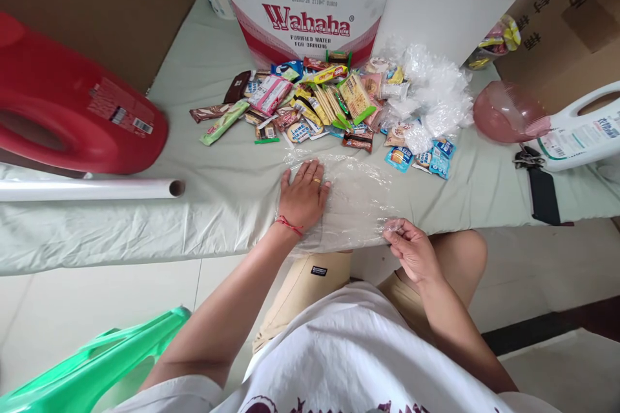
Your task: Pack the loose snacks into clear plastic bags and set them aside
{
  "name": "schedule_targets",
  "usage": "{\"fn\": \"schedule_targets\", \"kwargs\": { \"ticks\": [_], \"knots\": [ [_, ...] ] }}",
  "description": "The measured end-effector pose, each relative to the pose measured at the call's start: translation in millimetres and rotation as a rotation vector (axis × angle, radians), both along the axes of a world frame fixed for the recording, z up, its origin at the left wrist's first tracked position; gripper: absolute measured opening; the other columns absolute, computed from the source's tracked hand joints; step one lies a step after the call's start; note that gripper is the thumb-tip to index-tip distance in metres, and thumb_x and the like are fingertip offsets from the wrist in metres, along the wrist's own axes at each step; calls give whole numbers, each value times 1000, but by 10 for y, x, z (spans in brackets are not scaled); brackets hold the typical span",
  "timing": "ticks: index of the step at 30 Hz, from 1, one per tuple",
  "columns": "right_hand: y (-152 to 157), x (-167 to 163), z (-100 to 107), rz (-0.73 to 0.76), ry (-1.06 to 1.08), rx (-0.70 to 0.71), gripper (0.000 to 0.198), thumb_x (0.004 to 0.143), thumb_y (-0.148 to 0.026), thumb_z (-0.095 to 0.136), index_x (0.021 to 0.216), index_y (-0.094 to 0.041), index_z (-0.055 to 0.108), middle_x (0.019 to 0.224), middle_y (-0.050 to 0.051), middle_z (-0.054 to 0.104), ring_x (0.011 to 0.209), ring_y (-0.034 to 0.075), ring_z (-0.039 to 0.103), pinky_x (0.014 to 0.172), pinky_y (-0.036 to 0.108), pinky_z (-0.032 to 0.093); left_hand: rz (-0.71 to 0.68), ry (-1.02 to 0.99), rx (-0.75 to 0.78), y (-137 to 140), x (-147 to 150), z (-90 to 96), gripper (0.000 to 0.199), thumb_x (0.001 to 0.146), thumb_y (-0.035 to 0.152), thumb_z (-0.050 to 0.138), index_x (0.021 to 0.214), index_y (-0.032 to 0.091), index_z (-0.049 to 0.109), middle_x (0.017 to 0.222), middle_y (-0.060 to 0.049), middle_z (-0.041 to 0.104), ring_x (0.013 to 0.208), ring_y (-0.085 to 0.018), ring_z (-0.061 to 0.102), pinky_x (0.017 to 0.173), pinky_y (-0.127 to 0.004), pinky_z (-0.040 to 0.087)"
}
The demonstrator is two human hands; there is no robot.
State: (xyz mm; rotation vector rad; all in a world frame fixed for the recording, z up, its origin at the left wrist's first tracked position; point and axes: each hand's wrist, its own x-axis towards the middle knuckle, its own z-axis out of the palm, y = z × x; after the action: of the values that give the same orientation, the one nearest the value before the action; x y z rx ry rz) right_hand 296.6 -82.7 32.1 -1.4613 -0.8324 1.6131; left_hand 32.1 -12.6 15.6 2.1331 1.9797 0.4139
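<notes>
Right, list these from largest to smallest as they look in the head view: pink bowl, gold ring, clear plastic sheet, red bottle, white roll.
1. Red bottle
2. Clear plastic sheet
3. White roll and pink bowl: too alike to rank; the roll is longer, the bowl broader
4. Gold ring

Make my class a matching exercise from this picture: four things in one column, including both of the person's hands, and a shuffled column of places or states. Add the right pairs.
Things
1. Left hand
2. Right hand
3. White roll
4. Wahaha box

Places or states
A. Pinching the edge of the clear plastic sheet
B. Behind the packaged snacks
C. Palm down on that sheet
D. In front of the red jug

Right pairs: 1-C, 2-A, 3-D, 4-B
</notes>
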Motion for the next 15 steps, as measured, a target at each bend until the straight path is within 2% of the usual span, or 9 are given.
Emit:
{"fn": "schedule_targets", "kwargs": {
  "ticks": [4, 7, 9, 10, 13, 15],
  "knots": [
    [-237, 96, 45, 22, 22, -129, 45, 65, -46, 96, 97, -25, 73, 78, 0, 57, 59, 9, 36, 45, 21, 20, 2, -15, -2, 0, 2, 1, 61, 109, 43, 23, 160, 19, 45, 168, -10, 42, 159, -27, 36, 131, -60, 18],
    [-408, 249, 62, 193, -47, -200, 43, 69, -50, 93, 98, -24, 75, 79, 3, 63, 62, 12, 46, 47, 22, 27, 7, -20, -11, 3, 2, 2, 62, 108, 45, 24, 161, 20, 44, 169, -10, 41, 159, -27, 35, 132, -60, 16],
    [-384, 389, 79, 289, -173, -138, 36, 76, -54, 87, 91, -23, 75, 79, 5, 67, 69, 17, 55, 53, 26, 37, 3, -13, -22, 3, 3, 2, 62, 108, 45, 25, 162, 20, 43, 170, -10, 40, 160, -27, 34, 132, -60, 15],
    [-310, 453, 89, 277, -247, -74, 35, 80, -56, 83, 89, -24, 74, 79, 6, 68, 72, 19, 57, 56, 28, 40, -2, -9, -23, 2, 4, 1, 62, 108, 45, 26, 162, 20, 43, 170, -10, 39, 160, -27, 34, 132, -60, 15],
    [135, 531, 93, 53, -472, 153, 34, 90, -60, 70, 91, -26, 71, 85, 6, 70, 72, 21, 57, 61, 31, 44, -14, -4, -12, -7, 18, -6, 63, 107, 45, 29, 163, 19, 41, 170, -11, 38, 160, -28, 32, 132, -61, 14],
    [530, 439, 54, -23, -637, 277, 33, 90, -58, 68, 97, -26, 70, 94, 7, 71, 77, 22, 60, 68, 33, 47, -9, -9, -6, -13, 28, -4, 62, 107, 44, 29, 162, 19, 42, 170, -11, 39, 160, -29, 33, 132, -61, 14]
  ]
}}
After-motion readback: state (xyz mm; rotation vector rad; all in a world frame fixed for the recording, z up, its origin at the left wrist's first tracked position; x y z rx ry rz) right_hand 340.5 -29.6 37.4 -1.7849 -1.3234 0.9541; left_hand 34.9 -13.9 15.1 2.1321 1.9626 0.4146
